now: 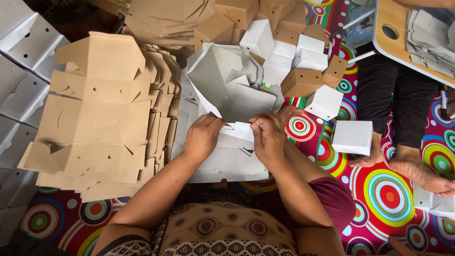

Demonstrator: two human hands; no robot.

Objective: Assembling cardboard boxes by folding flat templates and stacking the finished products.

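My left hand (203,137) and my right hand (269,137) both grip a white, half-folded cardboard box blank (222,85), pinching its flaps near the lower edge. The blank stands partly raised, its panels bent up away from me. It rests over a stack of flat white blanks (227,163) lying in front of my lap.
A tall pile of flat brown box blanks (95,118) lies at left. Folded white and brown boxes (303,80) are heaped behind; one white box (352,137) sits by another person's bare feet (417,170). A small wooden table (393,33) stands top right, white sheets at far left.
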